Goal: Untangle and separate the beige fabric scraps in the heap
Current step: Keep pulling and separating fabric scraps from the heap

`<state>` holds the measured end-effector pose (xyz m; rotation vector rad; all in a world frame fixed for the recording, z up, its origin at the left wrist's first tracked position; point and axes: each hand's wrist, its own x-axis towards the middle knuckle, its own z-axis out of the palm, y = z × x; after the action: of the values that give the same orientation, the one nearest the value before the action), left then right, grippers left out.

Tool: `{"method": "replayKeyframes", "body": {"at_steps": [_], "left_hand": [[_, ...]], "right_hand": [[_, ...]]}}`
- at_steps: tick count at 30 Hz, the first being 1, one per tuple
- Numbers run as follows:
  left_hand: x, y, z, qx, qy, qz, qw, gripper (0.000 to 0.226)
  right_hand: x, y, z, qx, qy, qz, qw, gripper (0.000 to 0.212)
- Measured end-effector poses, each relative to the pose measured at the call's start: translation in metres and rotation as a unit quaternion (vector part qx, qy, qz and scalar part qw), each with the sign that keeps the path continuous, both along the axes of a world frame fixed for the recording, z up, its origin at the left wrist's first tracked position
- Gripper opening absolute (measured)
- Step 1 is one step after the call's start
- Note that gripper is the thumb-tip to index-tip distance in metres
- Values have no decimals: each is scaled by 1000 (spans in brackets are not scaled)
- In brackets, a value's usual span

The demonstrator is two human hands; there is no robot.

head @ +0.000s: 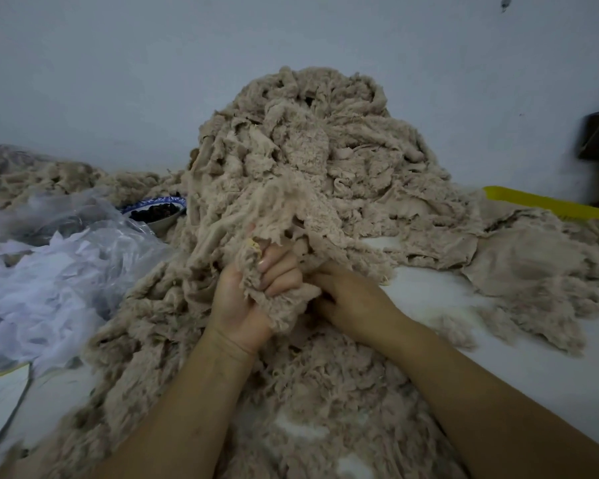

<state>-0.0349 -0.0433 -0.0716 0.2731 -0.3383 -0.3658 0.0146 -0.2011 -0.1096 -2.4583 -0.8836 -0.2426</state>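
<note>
Hands are digging into the beige heap.
Left hand is clutching a scrap clump; right hand is tucking underneath, grip hidden.

Beige scraps; blue-white patterned bowl; yellow edge.

A tall heap of fuzzy beige fabric scraps rises from the white tabletop against a pale wall. At its near side, the left hand grips a beige wad of scraps, fingers curled round it. The right hand holds the same wad from the right, fingertips buried. A clear plastic bag of white scraps lies left, with a blue-and-white bowl beyond it.
</note>
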Motion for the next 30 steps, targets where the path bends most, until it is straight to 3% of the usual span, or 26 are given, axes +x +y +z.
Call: {"method": "replayKeyframes", "body": {"at_steps": [2, 10, 12, 13, 14, 15, 17, 18, 21, 24, 25, 26, 28, 30], "left_hand": [[-4, 0, 4, -16, -17, -27, 999, 18], [-10, 6, 12, 61, 6, -26, 998, 23], [-6, -2, 8, 43, -10, -53, 998, 35], [-4, -7, 7, 74, -11, -28, 997, 42], [-3, -11, 7, 160, -4, 47, 986, 44], [-1, -16, 5, 275, 6, 145, 950, 39], [-1, -27, -4, 500, 23, 331, 800, 21], [-1, -32, -8, 551, 6, 384, 741, 11], [-1, -41, -18, 656, -148, 411, 615, 20], [4, -36, -23, 764, -203, 401, 462, 39], [5, -36, -23, 788, -193, 382, 443, 45], [5, -35, -24, 797, -190, 360, 446, 49], [6, -34, -27, 793, -201, 312, 483, 48], [7, -30, -29, 798, -205, 265, 500, 47]], "right_hand": [[5, -5, -2, -24, -38, -53, 998, 36], [11, -5, -12, -16, -58, -172, 983, 32], [13, -8, -16, 54, -12, -143, 988, 29], [14, -11, -15, 111, 28, -125, 986, 28], [14, -13, -12, 170, 67, -122, 976, 22], [14, -15, -7, 226, 108, -138, 958, 14], [12, -15, 3, 320, 221, -171, 905, 32], [8, -13, 6, 349, 299, -156, 874, 41], [-9, -9, 10, 360, 498, -8, 789, 52], [-16, -11, 15, 398, 555, 101, 723, 59], [-17, -9, 17, 420, 544, 98, 720, 51], [-18, -7, 17, 435, 519, 77, 732, 40], [-14, -3, 17, 480, 453, 6, 751, 26], [-5, -6, 21, 582, 402, -44, 706, 27]]}}
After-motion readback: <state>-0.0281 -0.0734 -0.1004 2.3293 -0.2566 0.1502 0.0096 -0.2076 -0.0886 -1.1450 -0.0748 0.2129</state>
